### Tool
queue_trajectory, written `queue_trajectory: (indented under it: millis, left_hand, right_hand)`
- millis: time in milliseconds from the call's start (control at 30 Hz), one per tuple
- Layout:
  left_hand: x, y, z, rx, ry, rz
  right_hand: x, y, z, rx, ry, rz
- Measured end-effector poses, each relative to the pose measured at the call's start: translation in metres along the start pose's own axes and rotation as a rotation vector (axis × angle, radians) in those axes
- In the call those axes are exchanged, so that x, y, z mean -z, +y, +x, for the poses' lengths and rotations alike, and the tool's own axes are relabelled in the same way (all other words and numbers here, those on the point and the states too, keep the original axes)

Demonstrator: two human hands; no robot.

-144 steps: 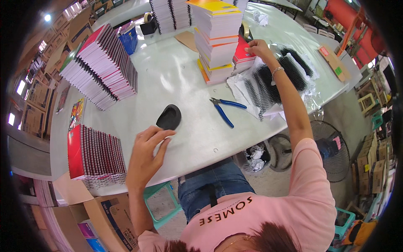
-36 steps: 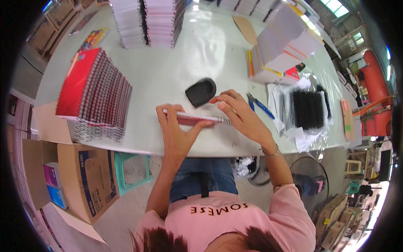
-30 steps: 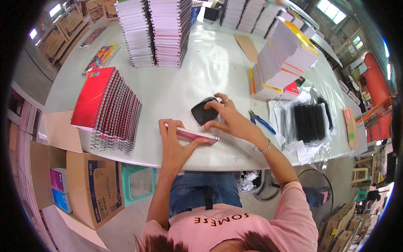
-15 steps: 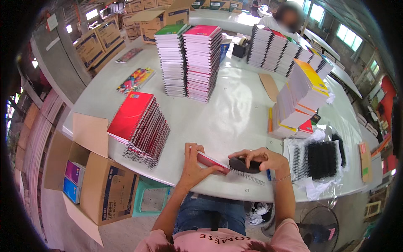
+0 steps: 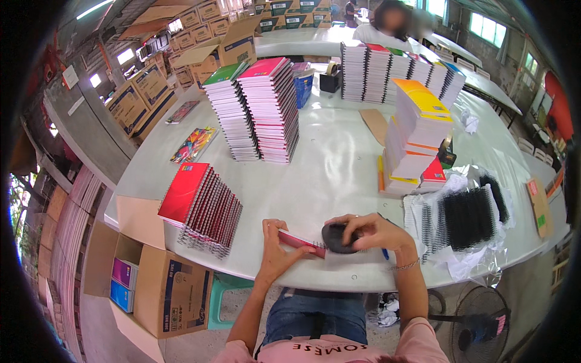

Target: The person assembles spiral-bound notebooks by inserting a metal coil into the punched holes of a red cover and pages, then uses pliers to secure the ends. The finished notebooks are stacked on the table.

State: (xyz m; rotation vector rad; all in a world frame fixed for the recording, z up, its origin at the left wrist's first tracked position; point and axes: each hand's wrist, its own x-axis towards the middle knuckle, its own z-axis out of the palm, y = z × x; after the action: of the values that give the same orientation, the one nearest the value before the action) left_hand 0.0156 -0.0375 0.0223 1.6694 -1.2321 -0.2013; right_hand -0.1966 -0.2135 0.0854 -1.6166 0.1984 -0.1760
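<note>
My left hand [image 5: 275,251] grips a narrow red-covered notebook [image 5: 295,242] on the tabletop, thumb on the near side and fingers on the far side. In my right hand [image 5: 380,233] is a rounded black palm-sized object [image 5: 339,238], its kind unclear. It sits at the right end of the notebook, where a few loops of wire coil show; my hand hides or blurs the rest of the coil. To the left stands a stack of red spiral notebooks [image 5: 186,196]. A pile of black wire coils [image 5: 466,225] lies on crumpled wrapping to the right.
Tall spiral-notebook stacks [image 5: 275,115] stand mid-table, with more at the back. Unbound yellow-covered books [image 5: 417,130] are piled right. A blue pen [image 5: 385,254] lies by my right wrist. An open carton [image 5: 175,296] stands lower left, a fan [image 5: 481,323] lower right. Another person [image 5: 375,36] is opposite.
My right hand and the black object have shifted left against the notebook's end, and less of the coil shows. The whole view has tilted slightly. My left hand keeps its hold.
</note>
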Motion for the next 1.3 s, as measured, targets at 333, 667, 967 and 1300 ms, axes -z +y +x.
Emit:
queue_trajectory:
  millis: [333,667,967,1300]
  left_hand:
    - [-0.002,-0.006,0.004,0.03,-0.022,-0.059]
    - [-0.001,-0.007,0.009,-0.064,-0.058,-0.076]
    - [0.001,-0.013,0.015,0.046,-0.121,-0.198]
    - [0.008,-0.009,0.02,0.103,-0.171,-0.213]
  right_hand:
    - [-0.004,0.022,0.014,-0.094,0.115,-0.159]
    - [-0.025,0.012,0.019,-0.015,0.293,-0.119]
    - [-0.025,0.014,0.024,-0.036,0.267,-0.584]
    - [-0.021,0.009,0.038,-0.119,0.291,-0.504]
